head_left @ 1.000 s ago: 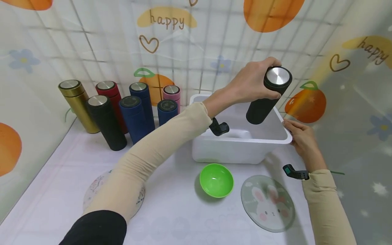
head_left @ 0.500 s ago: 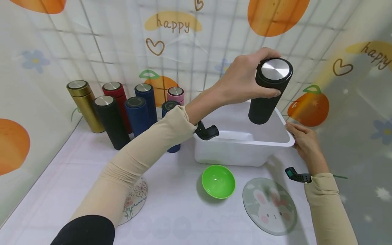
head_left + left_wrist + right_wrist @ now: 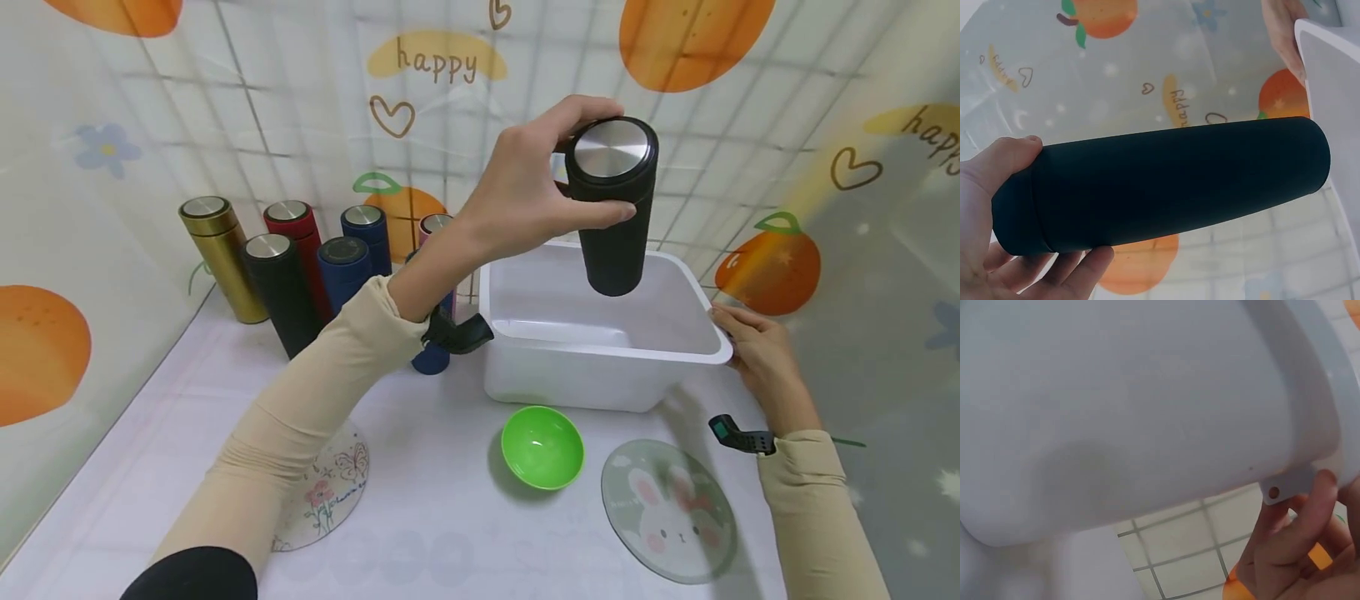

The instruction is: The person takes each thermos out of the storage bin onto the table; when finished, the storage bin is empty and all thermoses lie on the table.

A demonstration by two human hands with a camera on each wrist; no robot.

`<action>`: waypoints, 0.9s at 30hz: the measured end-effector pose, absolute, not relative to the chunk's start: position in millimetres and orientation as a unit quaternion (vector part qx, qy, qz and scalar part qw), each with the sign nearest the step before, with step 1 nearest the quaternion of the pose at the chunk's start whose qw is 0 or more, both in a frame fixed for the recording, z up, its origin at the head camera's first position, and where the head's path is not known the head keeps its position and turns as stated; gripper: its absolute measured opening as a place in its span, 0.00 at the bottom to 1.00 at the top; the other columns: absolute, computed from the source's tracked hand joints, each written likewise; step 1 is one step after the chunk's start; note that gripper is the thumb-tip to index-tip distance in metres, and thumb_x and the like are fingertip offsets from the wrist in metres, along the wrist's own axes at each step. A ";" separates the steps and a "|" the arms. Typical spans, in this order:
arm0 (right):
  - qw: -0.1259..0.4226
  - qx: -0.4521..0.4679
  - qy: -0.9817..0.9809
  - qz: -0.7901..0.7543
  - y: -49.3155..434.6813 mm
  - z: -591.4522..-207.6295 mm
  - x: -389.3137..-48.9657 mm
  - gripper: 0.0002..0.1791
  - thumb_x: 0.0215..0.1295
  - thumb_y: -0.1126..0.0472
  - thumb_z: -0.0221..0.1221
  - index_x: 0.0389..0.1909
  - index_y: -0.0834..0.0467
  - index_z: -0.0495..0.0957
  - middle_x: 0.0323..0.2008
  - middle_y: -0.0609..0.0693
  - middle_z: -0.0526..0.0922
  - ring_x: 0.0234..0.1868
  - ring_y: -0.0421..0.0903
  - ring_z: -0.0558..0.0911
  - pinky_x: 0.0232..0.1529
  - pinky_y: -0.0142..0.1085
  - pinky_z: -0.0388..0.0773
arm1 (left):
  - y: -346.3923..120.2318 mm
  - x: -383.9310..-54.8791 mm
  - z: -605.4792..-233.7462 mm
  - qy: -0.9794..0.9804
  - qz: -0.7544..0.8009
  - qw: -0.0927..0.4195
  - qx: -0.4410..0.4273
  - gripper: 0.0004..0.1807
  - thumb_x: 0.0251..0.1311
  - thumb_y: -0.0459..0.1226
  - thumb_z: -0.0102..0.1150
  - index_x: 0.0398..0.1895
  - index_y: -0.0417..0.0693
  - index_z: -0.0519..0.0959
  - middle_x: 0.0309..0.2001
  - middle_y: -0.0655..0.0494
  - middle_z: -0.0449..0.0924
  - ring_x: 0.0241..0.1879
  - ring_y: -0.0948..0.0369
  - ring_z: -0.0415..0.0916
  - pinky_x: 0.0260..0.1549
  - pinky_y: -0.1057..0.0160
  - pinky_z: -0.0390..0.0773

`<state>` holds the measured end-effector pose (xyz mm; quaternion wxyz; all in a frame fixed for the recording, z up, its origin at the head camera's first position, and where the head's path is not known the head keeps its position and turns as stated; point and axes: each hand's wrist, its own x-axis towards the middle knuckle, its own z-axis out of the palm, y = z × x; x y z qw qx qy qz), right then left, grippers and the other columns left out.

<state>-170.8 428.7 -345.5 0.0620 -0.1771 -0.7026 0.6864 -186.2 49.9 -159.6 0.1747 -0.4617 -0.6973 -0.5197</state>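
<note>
My left hand (image 3: 536,179) grips a black vacuum flask (image 3: 613,242) near its silver-topped lid, holding it a little tilted above the white plastic bin (image 3: 592,375). In the left wrist view the thumb and fingers wrap the lid end of the flask (image 3: 1172,181). My right hand (image 3: 768,362) holds the bin's right rim; in the right wrist view its fingers (image 3: 1300,531) pinch the edge beside a small tab with a hole. Inside the bin, the part of the floor that shows bears nothing.
Several flasks stand at the back left, among them a gold one (image 3: 225,262), a black one (image 3: 281,292) and a red one (image 3: 307,250). A green bowl (image 3: 542,450) sits before the bin, between a rabbit mat (image 3: 667,512) and a flowered mat (image 3: 337,492) partly under my left arm.
My left hand has moved left and slightly up with the black flask, which now hangs more upright. The right hand stays on the bin's rim. The whole view has shifted slightly.
</note>
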 end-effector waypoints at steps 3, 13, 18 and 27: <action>0.061 -0.173 -0.703 0.687 428.8 -346.7 -171.1 0.28 0.56 0.47 0.71 0.59 0.49 0.82 0.41 0.42 0.80 0.30 0.39 0.82 0.31 0.30 0.83 | 39.7 -182.2 -161.9 -0.693 -0.529 0.180 -0.456 0.39 0.45 0.37 0.81 0.62 0.40 0.73 0.54 0.56 0.79 0.47 0.65 0.77 0.36 0.65 0.83; 0.062 -0.170 -0.693 0.698 431.3 -347.2 -172.5 0.27 0.56 0.49 0.72 0.58 0.49 0.83 0.42 0.43 0.79 0.30 0.39 0.82 0.30 0.30 0.83 | 6.8 -168.3 -167.7 -0.679 -0.537 0.218 -0.450 0.38 0.45 0.36 0.80 0.61 0.38 0.74 0.50 0.57 0.81 0.45 0.65 0.79 0.34 0.62 0.84; 0.059 -0.173 -0.691 0.700 430.0 -346.1 -172.4 0.26 0.56 0.49 0.72 0.56 0.48 0.84 0.42 0.44 0.78 0.30 0.40 0.82 0.30 0.31 0.83 | -8.7 -163.9 -169.5 -0.669 -0.540 0.231 -0.456 0.38 0.46 0.34 0.79 0.62 0.35 0.73 0.51 0.54 0.81 0.45 0.63 0.79 0.36 0.59 0.85; 0.059 -0.163 -0.686 0.706 431.4 -346.6 -172.9 0.22 0.56 0.50 0.72 0.53 0.47 0.86 0.41 0.44 0.79 0.31 0.41 0.83 0.31 0.32 0.84 | -37.7 -150.9 -175.7 -0.661 -0.556 0.239 -0.443 0.37 0.44 0.30 0.78 0.61 0.36 0.74 0.52 0.54 0.82 0.47 0.57 0.80 0.35 0.57 0.85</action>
